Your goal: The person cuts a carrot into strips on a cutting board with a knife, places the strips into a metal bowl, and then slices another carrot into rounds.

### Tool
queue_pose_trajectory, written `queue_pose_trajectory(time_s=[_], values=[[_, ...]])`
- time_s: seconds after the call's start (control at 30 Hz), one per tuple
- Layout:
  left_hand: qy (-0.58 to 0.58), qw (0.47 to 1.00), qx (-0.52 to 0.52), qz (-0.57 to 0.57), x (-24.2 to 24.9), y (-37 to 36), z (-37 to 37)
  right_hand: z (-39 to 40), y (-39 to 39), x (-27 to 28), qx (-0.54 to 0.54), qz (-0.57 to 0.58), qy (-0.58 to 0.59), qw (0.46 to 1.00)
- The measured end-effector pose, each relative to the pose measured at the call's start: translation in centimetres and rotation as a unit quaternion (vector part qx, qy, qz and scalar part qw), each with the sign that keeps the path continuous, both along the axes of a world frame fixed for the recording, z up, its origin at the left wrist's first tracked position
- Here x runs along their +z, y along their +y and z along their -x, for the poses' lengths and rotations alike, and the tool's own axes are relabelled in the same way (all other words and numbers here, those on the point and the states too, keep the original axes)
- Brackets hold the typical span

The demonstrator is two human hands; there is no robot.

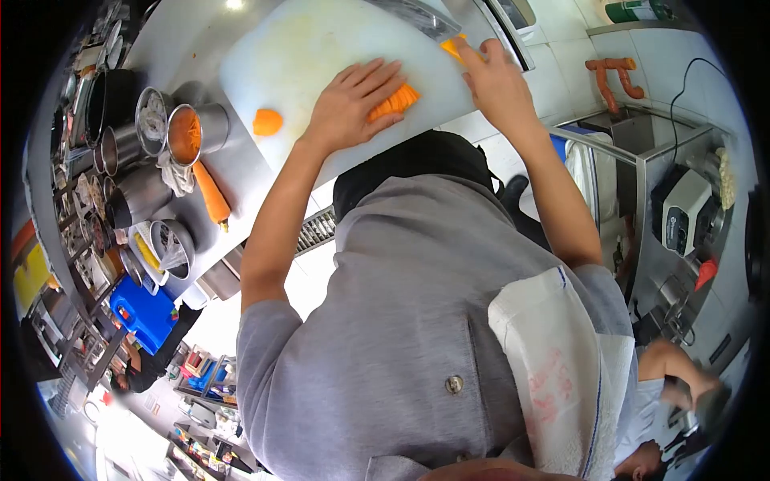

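Observation:
On a white cutting board (289,48), my left hand (349,104) lies over a row of sliced carrot (397,103), its fingers along one side and its thumb along the other. A short carrot chunk (267,123) sits by itself near the board's left edge. At the right edge, my right hand (499,84) has its fingers curled against an orange piece (451,48) that looks like carrot; the fingers partly hide it. Beyond that piece, a clear, shiny flat item (413,18) lies along the far edge, and I cannot make out its kind.
Left of the board, a steel pot with shredded carrot (186,135) stands beside another steel pot (152,120) and a whole carrot (212,195). A blue jug (144,314) is further off. Other people are at work lower left and lower right. A white towel (553,377) hangs over my shoulder.

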State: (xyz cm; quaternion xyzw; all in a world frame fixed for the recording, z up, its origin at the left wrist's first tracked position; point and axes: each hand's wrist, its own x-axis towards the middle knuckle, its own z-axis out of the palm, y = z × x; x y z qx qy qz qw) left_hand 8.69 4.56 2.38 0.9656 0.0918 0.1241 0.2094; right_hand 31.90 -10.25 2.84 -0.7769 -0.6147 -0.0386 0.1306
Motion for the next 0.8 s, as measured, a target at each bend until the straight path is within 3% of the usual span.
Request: queue_pose_trajectory(time_s=[0.07, 0.2, 0.27, 0.37, 0.47, 0.53, 0.7, 0.8], values=[[0.008, 0.999, -0.007, -0.03, -0.5, -0.3, -0.5, -0.6, -0.1, -0.7, 0.037, 0.029, 0.066, 0.997], [0.01, 0.999, 0.001, -0.043, -0.8, -0.7, 0.1, -0.1, -0.2, 2.8, 0.026, 0.083, 0.086, 0.993], [0.004, 0.999, -0.006, -0.042, -0.8, -0.6, 0.3, 1.0, -0.7, 5.4, -0.052, 0.156, 0.246, 0.955], [0.001, 0.999, -0.009, -0.033, -0.7, -0.6, 0.4, 2.5, -2.1, 5.3, -0.079, 0.155, 0.295, 0.94], [-0.092, 0.995, 0.018, 0.029, -0.4, -0.2, 0.7, 3.9, -3.0, 4.6, -0.058, 0.134, 0.308, 0.94], [-0.179, 0.978, 0.058, 0.089, -0.7, -0.4, 1.2, 5.3, -2.7, 4.6, -0.061, 0.15, 0.285, 0.945], [-0.188, 0.979, 0.012, 0.077, -1.9, -0.7, -0.1, 7.3, -0.3, 5.1, -0.048, 0.235, 0.139, 0.961], [-0.178, 0.982, 0.002, 0.062, -2.4, -1.0, -0.3, 7.2, -0.3, 5.6, -0.02, 0.287, 0.109, 0.952]])
